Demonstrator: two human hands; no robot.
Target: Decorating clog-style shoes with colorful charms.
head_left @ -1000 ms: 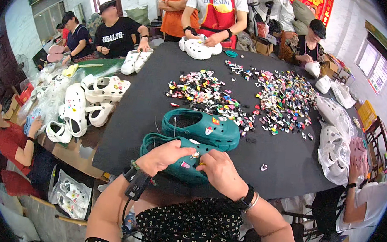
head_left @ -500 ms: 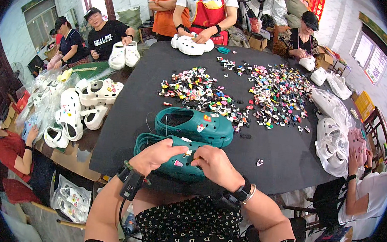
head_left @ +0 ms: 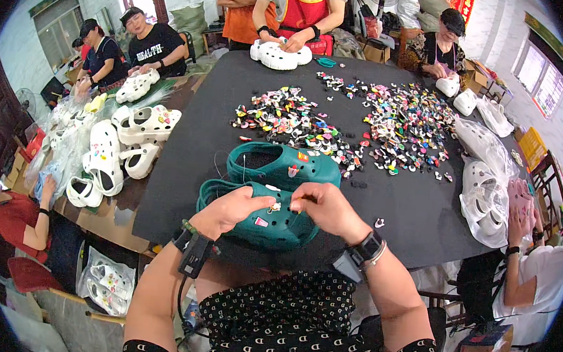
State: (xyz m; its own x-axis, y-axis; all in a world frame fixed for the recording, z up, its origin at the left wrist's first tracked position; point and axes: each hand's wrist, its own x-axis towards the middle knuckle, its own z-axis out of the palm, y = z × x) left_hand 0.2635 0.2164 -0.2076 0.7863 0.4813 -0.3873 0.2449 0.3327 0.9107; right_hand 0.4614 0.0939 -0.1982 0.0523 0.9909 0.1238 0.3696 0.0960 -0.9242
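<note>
Two dark green clogs lie side by side at the near edge of the black table, toes to the right. My left hand (head_left: pixel 231 212) grips the nearer clog (head_left: pixel 283 237), its thumb lying across the top by a small white and yellow charm (head_left: pixel 274 208). A pink and white charm (head_left: pixel 261 221) sits lower on the same clog. Over the holes of its upper, my right hand (head_left: pixel 331 212) is closed in a pinch; the fingers hide whatever is between them. Just behind stands the farther clog (head_left: pixel 318 169), which carries an orange charm and a pinkish one.
Heaps of colourful shoe charms (head_left: pixel 407 130) spread over the table (head_left: pixel 183 162) beyond the clogs. A single loose charm (head_left: pixel 379 223) lies to the right. White clogs (head_left: pixel 104 155) crowd the left table, and bagged white clogs (head_left: pixel 485 198) line the right edge. Several co-workers surround the tables.
My right hand has risen a little, up and to the right over the nearer clog. At the far left, a co-worker has lowered the white clogs held up earlier.
</note>
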